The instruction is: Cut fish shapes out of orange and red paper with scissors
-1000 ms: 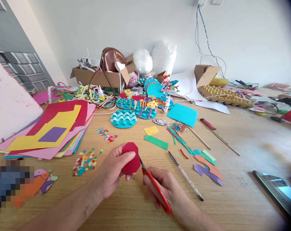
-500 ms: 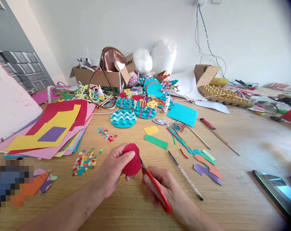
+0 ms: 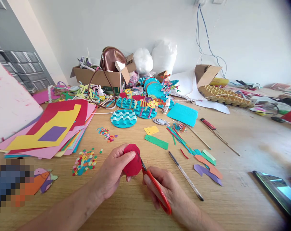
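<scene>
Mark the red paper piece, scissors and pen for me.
Red paper piece (image 3: 132, 166): head view, lower part of its face.
Scissors (image 3: 156, 184): head view, on the red handle.
Pen (image 3: 186, 175): head view, middle of the clear barrel.

Angular red paper (image 3: 133, 166), scissors (image 3: 156, 183) at edge

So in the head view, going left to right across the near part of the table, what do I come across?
Orange paper fish, paper dots, red paper cutout, red-handled scissors, ballpoint pen, purple paper scrap, smartphone.
</scene>
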The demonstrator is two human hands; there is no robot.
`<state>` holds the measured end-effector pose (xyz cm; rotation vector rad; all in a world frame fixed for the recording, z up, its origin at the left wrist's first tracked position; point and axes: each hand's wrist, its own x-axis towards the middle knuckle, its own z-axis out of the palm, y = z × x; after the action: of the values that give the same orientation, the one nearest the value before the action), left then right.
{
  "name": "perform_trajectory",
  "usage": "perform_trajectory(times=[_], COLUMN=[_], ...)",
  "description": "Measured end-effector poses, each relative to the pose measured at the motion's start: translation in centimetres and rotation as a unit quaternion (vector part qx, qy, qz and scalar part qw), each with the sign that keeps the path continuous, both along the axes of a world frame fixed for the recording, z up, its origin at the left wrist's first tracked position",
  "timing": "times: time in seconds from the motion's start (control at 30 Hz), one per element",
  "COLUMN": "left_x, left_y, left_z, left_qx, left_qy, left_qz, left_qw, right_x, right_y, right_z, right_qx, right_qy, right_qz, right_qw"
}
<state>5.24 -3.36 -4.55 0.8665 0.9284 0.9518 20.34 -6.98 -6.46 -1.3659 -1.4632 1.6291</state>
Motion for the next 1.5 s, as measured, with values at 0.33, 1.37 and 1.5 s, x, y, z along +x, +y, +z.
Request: perform_trajectory(times=[0.33,1.37,1.5], left_x=[-0.01,0.03,-0.07], left_y=[-0.09,-0.17,-0.09], left_z=[0.03,0.16,0.11], left_qx=[-0.006,-0.004,-0.006], left_qy=[-0.003,0.043,0.043], left_qz=[0.002,0.008,0.003], left_qw=[1.000,0.999,0.999], right_x=[-0.10,0.13,0.14], right_y=[-0.07,0.03,0.10], right_z=[0.31,-0.07,-0.05], right_qx=[-0.004,0.030,0.038], right_qy=[-0.005,-0.028,-0.046], right_qz=[0.004,0.013,0.017], right_qw=[1.000,0.999,0.998])
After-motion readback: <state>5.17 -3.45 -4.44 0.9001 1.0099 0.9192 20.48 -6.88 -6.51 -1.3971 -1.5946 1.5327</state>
